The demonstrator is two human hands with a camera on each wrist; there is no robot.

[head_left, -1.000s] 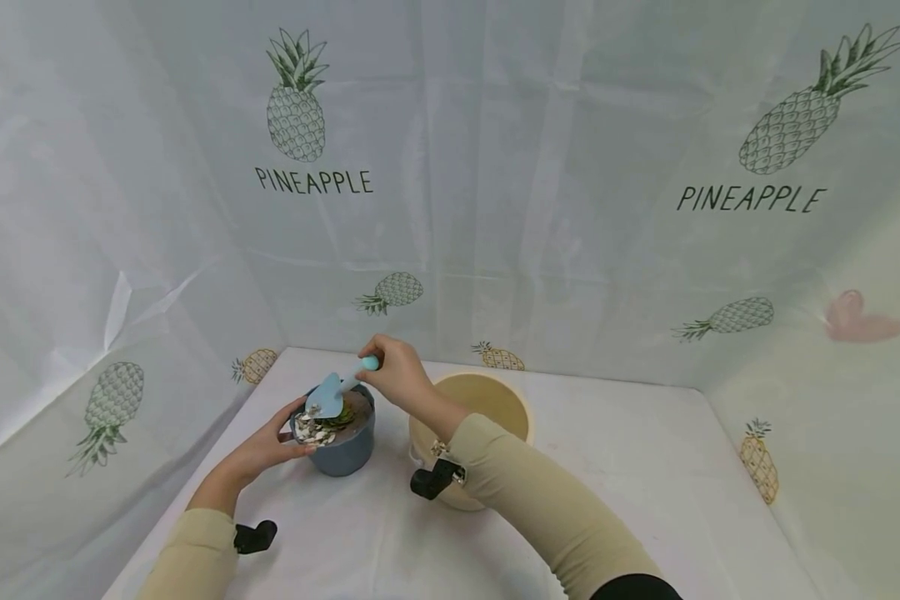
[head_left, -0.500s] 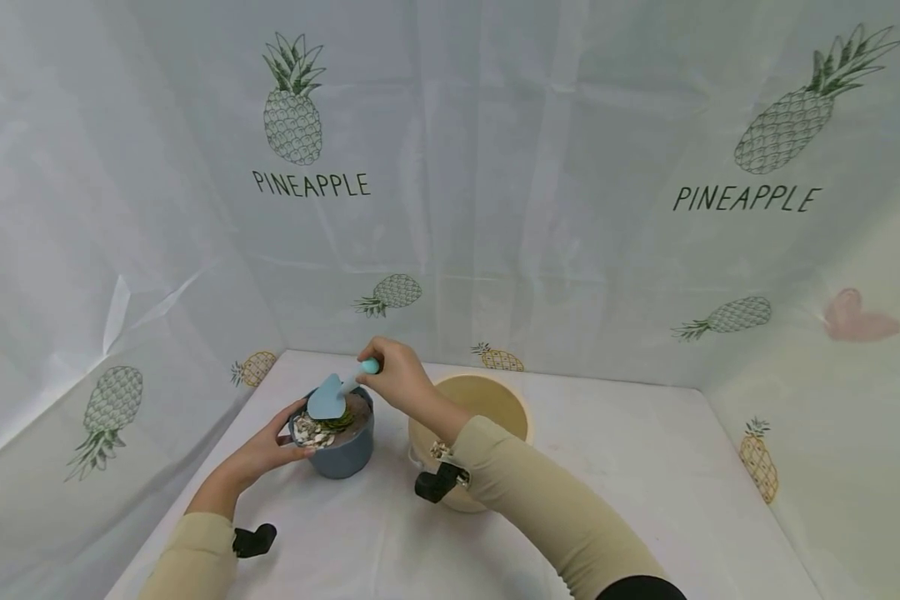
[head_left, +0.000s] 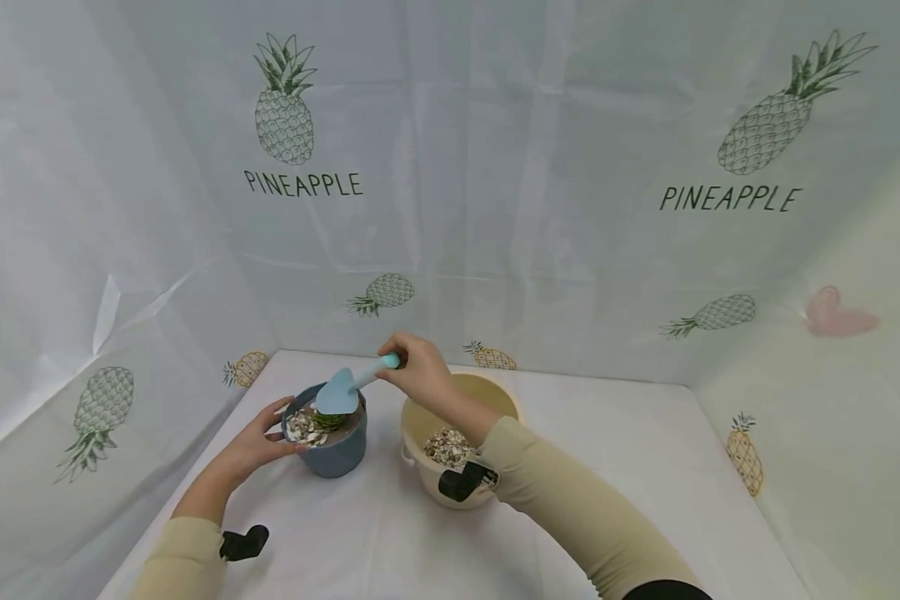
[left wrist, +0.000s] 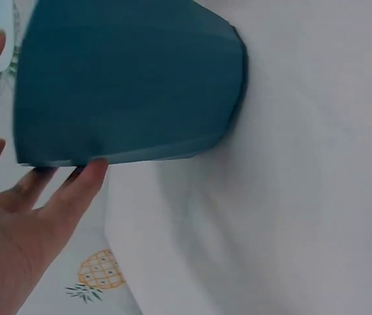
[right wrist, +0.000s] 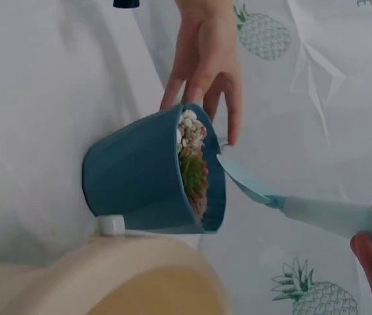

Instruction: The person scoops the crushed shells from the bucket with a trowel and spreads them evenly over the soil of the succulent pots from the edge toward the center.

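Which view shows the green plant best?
The right wrist view: the green plant looks larger there, clear of the trowel. The head view shows it small, partly behind the trowel; in the left wrist view, the blue pot's wall hides it.

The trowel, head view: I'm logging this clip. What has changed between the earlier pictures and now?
The right grip has moved the trowel rightward, toward the bucket; more gravel in it now shows. The left grip still touches the pot; pot and bucket stayed put, and nothing was taken hold of or let go.
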